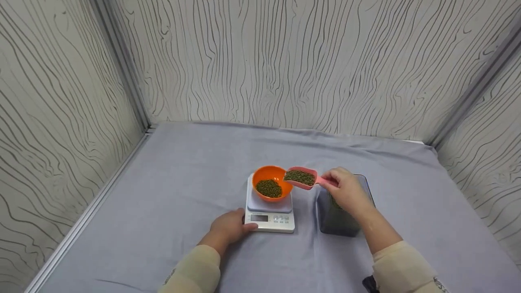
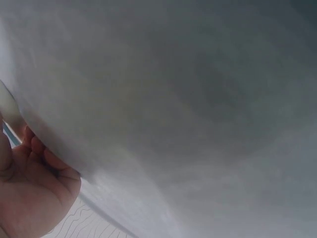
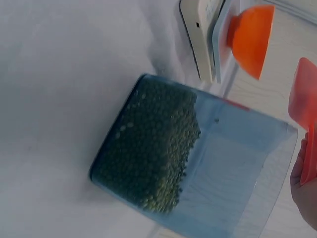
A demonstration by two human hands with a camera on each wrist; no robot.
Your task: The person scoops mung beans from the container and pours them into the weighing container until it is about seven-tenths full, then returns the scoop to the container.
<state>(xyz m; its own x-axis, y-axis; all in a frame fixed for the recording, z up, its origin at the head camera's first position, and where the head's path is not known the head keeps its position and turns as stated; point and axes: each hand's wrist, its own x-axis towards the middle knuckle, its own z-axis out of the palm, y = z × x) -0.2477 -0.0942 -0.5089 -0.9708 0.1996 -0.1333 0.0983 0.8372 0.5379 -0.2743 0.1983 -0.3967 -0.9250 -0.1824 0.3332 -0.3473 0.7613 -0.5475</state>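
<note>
An orange bowl (image 1: 285,191) with green mung beans (image 1: 268,188) in its bottom stands on a white kitchen scale (image 1: 270,227). My left hand (image 1: 230,226) grips the scale's front left corner, thumb over the top edge; in the left wrist view the fingers of the left hand (image 2: 37,193) curl at its edge. My right hand (image 1: 348,191) pinches the handle of a pink scoop (image 1: 304,186) heaped with mung beans. The scoop's lip is level with the bowl's right rim, its pan close to horizontal. In the right wrist view the scoop (image 3: 304,94) shows from below.
Under my right forearm stands a clear, bluish plastic container (image 3: 233,163), partly filled with mung beans (image 3: 153,144). A grey cloth (image 1: 183,171) with some wrinkles covers the table. Wood-patterned panels (image 1: 260,61) enclose the back and sides. A small black object (image 1: 369,283) lies by the right sleeve.
</note>
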